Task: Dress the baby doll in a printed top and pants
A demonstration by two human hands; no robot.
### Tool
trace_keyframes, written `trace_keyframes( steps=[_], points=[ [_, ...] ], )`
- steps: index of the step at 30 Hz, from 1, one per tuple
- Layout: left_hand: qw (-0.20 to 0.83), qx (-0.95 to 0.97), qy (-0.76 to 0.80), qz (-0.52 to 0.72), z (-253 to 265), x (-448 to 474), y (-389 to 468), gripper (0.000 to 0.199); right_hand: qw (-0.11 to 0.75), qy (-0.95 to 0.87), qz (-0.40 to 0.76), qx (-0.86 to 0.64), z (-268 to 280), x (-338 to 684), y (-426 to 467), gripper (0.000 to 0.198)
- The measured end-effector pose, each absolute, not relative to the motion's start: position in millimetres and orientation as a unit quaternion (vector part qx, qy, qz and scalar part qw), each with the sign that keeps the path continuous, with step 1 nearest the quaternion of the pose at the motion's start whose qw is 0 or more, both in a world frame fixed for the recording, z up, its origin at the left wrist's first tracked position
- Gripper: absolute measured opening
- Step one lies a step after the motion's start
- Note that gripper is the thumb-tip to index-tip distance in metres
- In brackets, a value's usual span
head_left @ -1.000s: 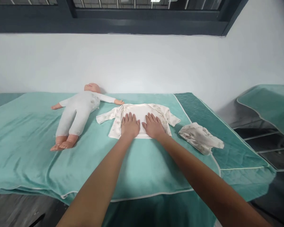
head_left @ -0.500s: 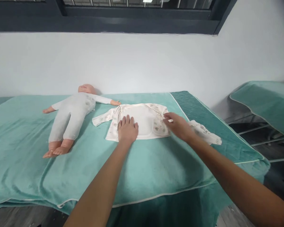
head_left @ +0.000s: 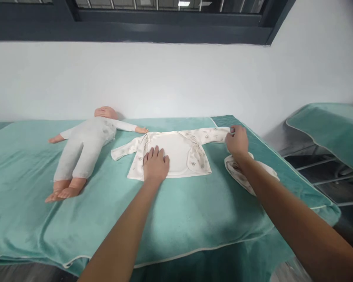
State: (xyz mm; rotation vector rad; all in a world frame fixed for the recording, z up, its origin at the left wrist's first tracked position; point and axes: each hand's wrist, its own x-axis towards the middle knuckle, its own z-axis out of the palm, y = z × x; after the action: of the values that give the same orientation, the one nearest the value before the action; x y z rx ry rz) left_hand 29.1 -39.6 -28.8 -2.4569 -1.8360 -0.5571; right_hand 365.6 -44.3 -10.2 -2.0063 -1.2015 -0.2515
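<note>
A white printed baby shirt [head_left: 176, 150] lies spread open on the green bedding, its sleeves out to both sides. My left hand [head_left: 156, 164] rests flat on its left front panel, fingers stretched out. At the far end of the right sleeve, my right hand [head_left: 237, 140] pinches the cuff. Below that wrist sits a bunched white printed garment [head_left: 241, 174], partly hidden by my right forearm. To the left a baby doll [head_left: 86, 141] in a white body lies on its back, one hand close to the shirt's left shoulder.
Green bedding [head_left: 188, 215] covers the bed, which runs along a white wall [head_left: 170, 82] under a dark window frame [head_left: 164, 29]. At the right stands another green-covered surface [head_left: 335, 133] with metal bars [head_left: 316, 163] beneath it.
My right hand has moved outward to the right and away from me, drawing the shirt's right sleeve out straight. My left hand stays on the shirt.
</note>
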Motion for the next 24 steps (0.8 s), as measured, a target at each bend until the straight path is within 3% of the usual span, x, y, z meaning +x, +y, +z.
trace_keyframes(
  steps=[6, 13, 16, 20, 24],
  points=[
    [0.014, -0.787, -0.588, -0.183, -31.9, 28.2, -38.2, 0.048, 0.368, -0.576, -0.111, -0.722, -31.7, 355.5, -38.6, 0.037],
    [0.020, -0.787, -0.585, -0.195, -31.9, 28.2, -38.0, 0.047, 0.364, -0.678, -0.008, -0.639, -14.0, 302.7, -33.3, 0.029],
    [0.017, -0.787, -0.584, -0.198, -32.2, 28.7, -38.0, 0.046, 0.300, -0.696, -0.017, -0.652, 0.2, 271.8, -29.1, 0.027],
    [0.015, -0.787, -0.580, -0.210, -33.4, 27.9, -38.4, 0.044, 0.187, -0.629, 0.055, -0.753, 7.5, 248.6, -18.3, 0.023],
    [-0.005, -0.787, -0.569, -0.240, -28.0, 26.8, -42.0, 0.036, 0.221, -0.612, 0.089, -0.754, 3.5, 249.7, -7.1, 0.007]
  ],
)
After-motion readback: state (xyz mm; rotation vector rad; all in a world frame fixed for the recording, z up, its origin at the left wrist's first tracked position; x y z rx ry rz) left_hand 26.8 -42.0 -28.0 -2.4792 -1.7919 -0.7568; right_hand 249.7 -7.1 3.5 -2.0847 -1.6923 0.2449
